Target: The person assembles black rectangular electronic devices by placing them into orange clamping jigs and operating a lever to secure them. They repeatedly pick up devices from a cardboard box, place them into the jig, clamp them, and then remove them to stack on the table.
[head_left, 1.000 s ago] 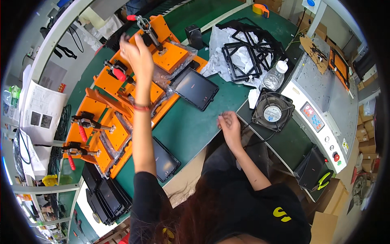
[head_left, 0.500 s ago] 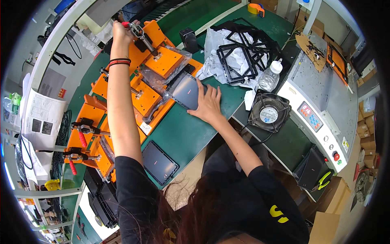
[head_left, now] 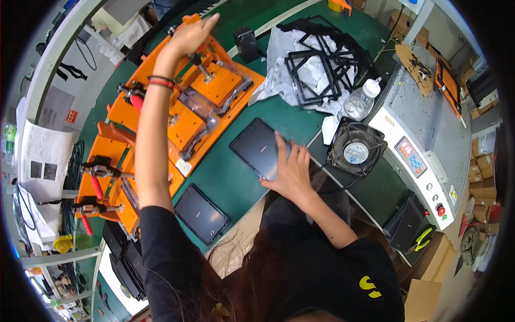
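A flat black rectangular panel (head_left: 252, 147) lies on the green table beside the orange clamp fixture (head_left: 228, 115). My right hand (head_left: 294, 170) holds it at its right corner, thumb at the near edge and fingers along the right side. At the far end of the fixture, my left hand (head_left: 190, 38) rests over a toggle clamp (head_left: 199, 67), fingers stretched out toward the upper right. The hand partly hides that clamp's red handle. A second black framed panel (head_left: 202, 214) lies nearer to me, left of the first.
Black frames (head_left: 306, 78) lie on white wrapping at the back, near a clear bottle (head_left: 360, 100). A square fan (head_left: 355, 149) sits right of my right hand. Beyond it stands a machine with a control panel (head_left: 416, 155). More orange clamps (head_left: 102, 169) occupy the left.
The panel in my right hand has come out from the fixture toward me and now lies on the table. My left hand has shifted right, its fingers now extended over the clamp.
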{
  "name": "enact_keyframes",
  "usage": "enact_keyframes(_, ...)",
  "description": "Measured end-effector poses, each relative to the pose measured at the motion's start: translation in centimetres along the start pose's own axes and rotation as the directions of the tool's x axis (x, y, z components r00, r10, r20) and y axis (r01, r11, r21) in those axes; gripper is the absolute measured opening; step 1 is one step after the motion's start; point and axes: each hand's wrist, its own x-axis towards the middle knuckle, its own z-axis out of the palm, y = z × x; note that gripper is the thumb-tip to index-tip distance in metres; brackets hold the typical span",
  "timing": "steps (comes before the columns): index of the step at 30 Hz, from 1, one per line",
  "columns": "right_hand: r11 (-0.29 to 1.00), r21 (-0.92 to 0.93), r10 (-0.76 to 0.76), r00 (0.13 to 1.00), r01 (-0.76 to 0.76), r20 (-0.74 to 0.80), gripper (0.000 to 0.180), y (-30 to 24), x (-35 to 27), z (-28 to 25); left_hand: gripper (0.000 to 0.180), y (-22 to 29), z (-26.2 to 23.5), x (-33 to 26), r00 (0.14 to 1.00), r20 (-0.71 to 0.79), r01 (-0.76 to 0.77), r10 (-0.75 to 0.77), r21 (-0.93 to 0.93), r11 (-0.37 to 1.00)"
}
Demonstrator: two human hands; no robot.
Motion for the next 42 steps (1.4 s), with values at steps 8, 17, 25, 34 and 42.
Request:
enact_keyframes(8, 0.544, 0.82, -0.017, 0.975, -0.178, 0.223, 0.108, 0.9, -3.1, -6.4, 0.036, 4.4, -4.1, -5.3, 0.873, -0.488, -0.192, 0.015, -0.314, 0.93)
enact_keyframes(17, -0.548, 0.464, -0.603, 0.713, -0.696, 0.357, 0.112, -0.5, -5.8, -9.4, 0.075, 17.2, -4.8, -23.1, 0.952, -0.302, -0.295, -0.058, -0.95, 0.103)
enact_keyframes(25, -0.638, 0.081, -0.756, 0.643, -0.765, 0.119, 0.094, -4.3, -10.7, -8.0, 0.101, 19.1, -9.9, -32.2, 0.873, -0.193, -0.265, -0.447, -0.959, -0.103)
enact_keyframes(34, -0.7, 0.265, -0.652, 0.745, -0.663, 0.142, 0.071, -4.0, -13.1, -4.9, 0.1, 19.0, -10.1, -38.7, 0.793, -0.3, -0.531, -0.531, -0.767, -0.36)
enact_keyframes(42, 0.183, 0.934, -0.681, 0.645, -0.307, 0.346, 0.079, -9.0, -8.5, -6.7, 0.097, 15.8, -8.1, -41.9, 0.827, -0.088, 0.016, -0.555, -0.984, 0.179)
